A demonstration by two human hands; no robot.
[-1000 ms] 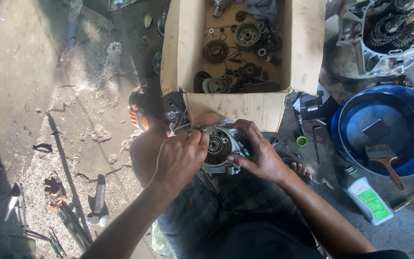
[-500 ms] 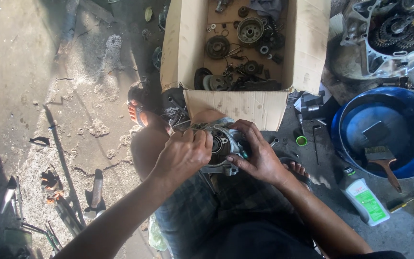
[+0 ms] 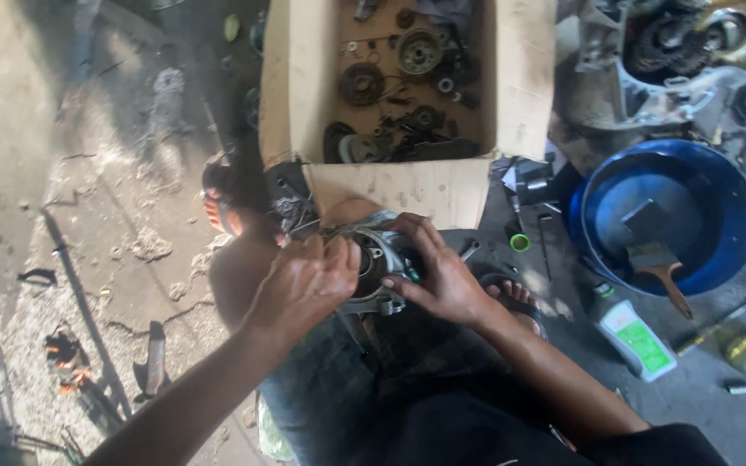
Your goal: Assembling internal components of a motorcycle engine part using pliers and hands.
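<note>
Over my lap I hold a round grey metal engine part (image 3: 379, 261) with a dark centre. My left hand (image 3: 304, 285) is closed over its left side, fingers curled on the rim. Gripping its right side is my right hand (image 3: 442, 276), with the fingers wrapped around the housing. Most of the part is hidden under both hands. I sit on the ground with a bare knee and a foot in a sandal (image 3: 511, 298) showing.
An open cardboard box (image 3: 407, 192) of gears and greasy parts lies just ahead. At right is a blue basin (image 3: 718, 185) holding a brush (image 3: 662, 267), beside a white bottle (image 3: 636, 336) and an engine case (image 3: 658, 60). Scrap tools lie on the concrete at left.
Both hands stay on the metal part. My left hand has shifted slightly on its rim, and the view has drifted a little; the part remains over my lap.
</note>
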